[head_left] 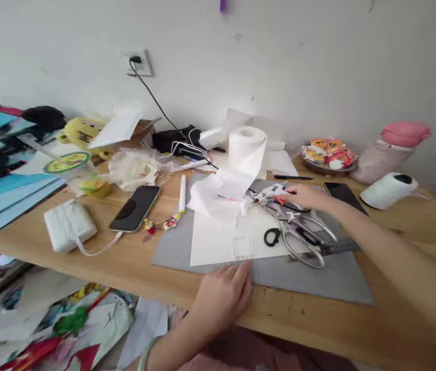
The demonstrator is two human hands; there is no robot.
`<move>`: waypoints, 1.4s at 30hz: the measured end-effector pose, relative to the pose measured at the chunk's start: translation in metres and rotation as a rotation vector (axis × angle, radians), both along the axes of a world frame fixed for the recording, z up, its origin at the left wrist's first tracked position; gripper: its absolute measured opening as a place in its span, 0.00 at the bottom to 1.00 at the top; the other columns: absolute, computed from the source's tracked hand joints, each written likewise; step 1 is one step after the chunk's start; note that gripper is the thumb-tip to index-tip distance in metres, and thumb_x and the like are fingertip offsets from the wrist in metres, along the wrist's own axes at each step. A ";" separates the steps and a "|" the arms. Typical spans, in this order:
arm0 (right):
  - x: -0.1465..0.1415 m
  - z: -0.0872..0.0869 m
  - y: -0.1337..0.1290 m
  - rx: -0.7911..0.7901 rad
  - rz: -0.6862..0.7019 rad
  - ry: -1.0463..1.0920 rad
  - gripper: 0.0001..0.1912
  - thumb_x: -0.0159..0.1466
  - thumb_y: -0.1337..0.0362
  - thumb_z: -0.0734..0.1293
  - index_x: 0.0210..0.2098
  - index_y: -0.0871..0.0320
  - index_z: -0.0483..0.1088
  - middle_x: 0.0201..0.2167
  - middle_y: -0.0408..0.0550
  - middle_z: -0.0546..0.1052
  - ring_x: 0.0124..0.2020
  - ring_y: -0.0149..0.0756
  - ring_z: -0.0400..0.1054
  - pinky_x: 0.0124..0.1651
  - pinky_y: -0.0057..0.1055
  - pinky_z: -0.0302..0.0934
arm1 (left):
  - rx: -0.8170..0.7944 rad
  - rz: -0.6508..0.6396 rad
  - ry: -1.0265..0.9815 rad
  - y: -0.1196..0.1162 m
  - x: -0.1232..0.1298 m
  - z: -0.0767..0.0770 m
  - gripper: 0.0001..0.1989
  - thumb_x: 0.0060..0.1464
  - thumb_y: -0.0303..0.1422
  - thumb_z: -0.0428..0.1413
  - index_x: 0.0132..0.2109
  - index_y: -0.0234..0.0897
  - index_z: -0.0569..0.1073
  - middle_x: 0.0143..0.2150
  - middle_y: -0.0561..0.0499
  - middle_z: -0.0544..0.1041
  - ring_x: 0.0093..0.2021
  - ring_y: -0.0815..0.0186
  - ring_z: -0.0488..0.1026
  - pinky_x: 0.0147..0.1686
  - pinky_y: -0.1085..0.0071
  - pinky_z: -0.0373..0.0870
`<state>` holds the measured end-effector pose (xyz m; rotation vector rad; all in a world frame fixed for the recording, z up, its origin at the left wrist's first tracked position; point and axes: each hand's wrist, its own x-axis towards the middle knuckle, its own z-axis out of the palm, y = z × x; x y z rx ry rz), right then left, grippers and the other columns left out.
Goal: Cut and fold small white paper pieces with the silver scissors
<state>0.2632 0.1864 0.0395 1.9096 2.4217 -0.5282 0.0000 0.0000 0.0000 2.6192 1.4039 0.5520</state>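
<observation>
At the front edge of the grey mat [314, 286], my left hand [225, 291] rests with its fingers curled together and nothing visible in them. Just beyond its fingertips, a small clear square piece [243, 248] with a marked border lies on a white sheet [210, 242]. My right hand [304, 197] reaches over the mat into a cluster of small tools. Its fingers are bent down at an orange-red handle [278, 200]; what they grip is partly hidden. Silver scissors [298, 236] lie just in front of this hand, beside a black ring handle [272, 237].
A paper roll [246, 149] stands behind the mat, its loose end trailing over the sheet. Leftward are a phone [136, 208], a white power bank [69, 225] and a lidded cup [86, 178]. Rightward are a thread cone [385, 191], another phone [344, 197] and a snack bowl [328, 164].
</observation>
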 end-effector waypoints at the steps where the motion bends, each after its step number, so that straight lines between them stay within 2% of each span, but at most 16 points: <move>1: 0.000 0.001 0.000 0.009 -0.001 0.010 0.30 0.55 0.37 0.52 0.25 0.57 0.67 0.24 0.46 0.72 0.24 0.34 0.63 0.23 0.26 0.48 | 0.001 0.006 0.002 0.000 0.000 0.000 0.14 0.56 0.30 0.44 0.47 0.36 0.68 0.27 0.52 0.76 0.26 0.64 0.74 0.23 0.70 0.68; 5: 0.001 0.005 -0.002 0.040 -0.024 0.032 0.23 0.56 0.43 0.56 0.32 0.55 0.70 0.30 0.46 0.75 0.29 0.36 0.66 0.26 0.26 0.51 | -0.035 0.003 -0.042 0.000 0.000 -0.001 0.14 0.56 0.29 0.44 0.48 0.36 0.67 0.31 0.50 0.77 0.29 0.63 0.74 0.26 0.70 0.68; 9: 0.001 0.006 -0.006 0.069 -0.073 0.023 0.19 0.57 0.49 0.59 0.33 0.56 0.70 0.30 0.47 0.74 0.28 0.36 0.66 0.27 0.27 0.52 | -0.152 -0.033 -0.173 0.000 -0.003 0.002 0.18 0.54 0.27 0.44 0.52 0.36 0.64 0.35 0.48 0.75 0.34 0.63 0.71 0.32 0.68 0.67; 11: -0.004 0.010 -0.015 0.188 -0.090 0.041 0.16 0.57 0.53 0.59 0.34 0.58 0.70 0.33 0.49 0.74 0.31 0.37 0.67 0.30 0.29 0.54 | -0.266 -0.049 -0.287 0.000 -0.006 0.005 0.21 0.51 0.24 0.45 0.53 0.37 0.63 0.35 0.48 0.72 0.34 0.64 0.69 0.34 0.69 0.65; 12: -0.008 0.014 -0.022 0.321 -0.100 0.060 0.15 0.58 0.55 0.59 0.35 0.59 0.70 0.36 0.52 0.73 0.35 0.39 0.67 0.34 0.30 0.56 | -0.333 -0.056 -0.369 -0.001 -0.007 0.006 0.24 0.49 0.23 0.45 0.54 0.38 0.62 0.35 0.49 0.70 0.34 0.65 0.67 0.34 0.69 0.64; 14: -0.023 0.024 -0.044 0.525 -0.032 0.146 0.12 0.60 0.59 0.58 0.34 0.59 0.69 0.37 0.53 0.71 0.39 0.41 0.65 0.40 0.32 0.55 | -0.490 -0.062 -0.580 -0.002 -0.009 0.009 0.28 0.45 0.20 0.44 0.55 0.40 0.59 0.35 0.51 0.66 0.31 0.68 0.64 0.33 0.71 0.63; 15: -0.032 0.030 -0.058 0.565 0.016 0.216 0.11 0.61 0.60 0.58 0.32 0.59 0.68 0.35 0.51 0.71 0.39 0.40 0.65 0.41 0.32 0.55 | -0.573 -0.060 -0.698 -0.002 -0.009 0.011 0.30 0.44 0.20 0.43 0.56 0.41 0.57 0.36 0.51 0.65 0.31 0.69 0.62 0.32 0.72 0.62; 17: -0.052 0.041 -0.091 0.462 0.070 0.339 0.13 0.63 0.59 0.57 0.28 0.58 0.67 0.30 0.47 0.71 0.33 0.34 0.64 0.37 0.29 0.55 | -0.729 -0.061 -0.916 -0.003 -0.007 0.016 0.31 0.43 0.20 0.43 0.56 0.42 0.56 0.37 0.51 0.63 0.32 0.70 0.61 0.33 0.73 0.60; 21: -0.082 0.049 -0.150 0.028 0.212 0.436 0.16 0.61 0.53 0.59 0.26 0.57 0.66 0.23 0.41 0.68 0.26 0.29 0.61 0.29 0.25 0.52 | -0.982 -0.014 -1.212 -0.004 0.000 0.030 0.32 0.41 0.21 0.48 0.55 0.45 0.55 0.41 0.51 0.63 0.38 0.69 0.64 0.35 0.73 0.60; 24: -0.090 0.044 -0.173 -0.019 0.202 0.427 0.15 0.58 0.51 0.63 0.28 0.57 0.66 0.25 0.41 0.68 0.27 0.29 0.60 0.30 0.26 0.51 | -1.180 0.036 -1.365 -0.006 0.005 0.040 0.35 0.41 0.22 0.53 0.56 0.50 0.52 0.49 0.48 0.63 0.41 0.66 0.67 0.33 0.74 0.61; 27: -0.091 0.037 -0.180 -0.057 0.177 0.440 0.13 0.56 0.52 0.65 0.30 0.57 0.67 0.30 0.42 0.69 0.30 0.30 0.62 0.32 0.27 0.52 | -1.262 0.046 -1.445 -0.008 0.008 0.043 0.40 0.38 0.20 0.56 0.56 0.53 0.51 0.54 0.48 0.60 0.43 0.66 0.67 0.34 0.74 0.62; 32: -0.089 0.029 -0.181 -0.176 0.177 0.496 0.08 0.55 0.57 0.67 0.32 0.54 0.69 0.35 0.42 0.70 0.36 0.33 0.65 0.37 0.28 0.56 | -1.292 0.019 -1.392 -0.010 0.006 0.036 0.42 0.39 0.18 0.55 0.57 0.57 0.50 0.61 0.49 0.55 0.49 0.66 0.65 0.32 0.79 0.60; 37: -0.090 0.024 -0.181 -0.137 0.215 0.532 0.03 0.58 0.62 0.64 0.30 0.54 0.69 0.37 0.43 0.69 0.34 0.31 0.65 0.38 0.28 0.57 | -1.278 -0.023 -1.307 -0.009 0.002 0.035 0.44 0.37 0.17 0.51 0.58 0.59 0.47 0.63 0.51 0.53 0.48 0.65 0.66 0.26 0.80 0.57; 39: -0.091 0.023 -0.180 -0.111 0.223 0.543 0.04 0.59 0.65 0.63 0.28 0.55 0.68 0.36 0.43 0.70 0.32 0.29 0.64 0.36 0.26 0.56 | -1.242 -0.009 -1.285 -0.008 0.001 0.038 0.41 0.39 0.18 0.50 0.57 0.55 0.49 0.62 0.51 0.56 0.46 0.66 0.67 0.28 0.78 0.59; 42: -0.093 0.023 -0.178 -0.110 0.158 0.527 0.03 0.55 0.68 0.62 0.26 0.57 0.66 0.28 0.41 0.70 0.27 0.27 0.61 0.30 0.24 0.53 | -1.134 0.002 -1.197 -0.006 0.000 0.043 0.27 0.46 0.23 0.50 0.53 0.46 0.56 0.55 0.48 0.64 0.46 0.66 0.66 0.38 0.73 0.62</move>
